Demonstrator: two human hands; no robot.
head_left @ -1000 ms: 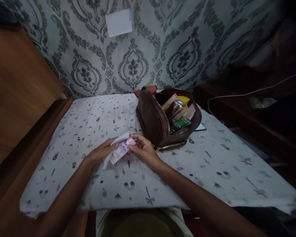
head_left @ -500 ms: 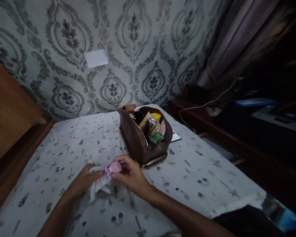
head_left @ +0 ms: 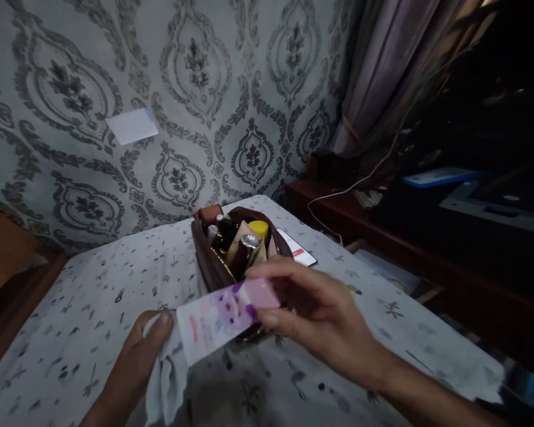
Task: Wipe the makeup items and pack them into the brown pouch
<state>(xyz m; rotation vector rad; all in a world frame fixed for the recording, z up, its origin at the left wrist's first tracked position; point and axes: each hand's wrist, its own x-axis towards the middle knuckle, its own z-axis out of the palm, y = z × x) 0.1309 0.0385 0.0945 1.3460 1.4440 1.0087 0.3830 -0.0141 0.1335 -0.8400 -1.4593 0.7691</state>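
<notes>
Between thumb and fingers, my right hand (head_left: 315,314) grips the pink cap end of a tube (head_left: 218,317), white and pink with a purple cartoon print. The tube lies slanted in front of the bag, its flat white end towards my left hand (head_left: 136,362). That hand is closed on a crumpled white cloth (head_left: 167,370), right beside the tube's end; I cannot tell whether the cloth touches it. Behind the tube stands an open brown bag (head_left: 204,267) with a gold zip. Inside are a silver-topped dark bottle (head_left: 244,252), a yellow lid (head_left: 258,228) and other small items.
A phone (head_left: 300,252) with a lit screen lies behind the bag's right side. The patterned sheet (head_left: 129,273) covers the bed up to the papered wall (head_left: 178,118). A white cable (head_left: 351,188) runs over the dark red ledge (head_left: 298,193) at right.
My right hand has lifted the tube up and to the right, out of the cloth. My left hand keeps the cloth. The camera view has shifted right and closer.
</notes>
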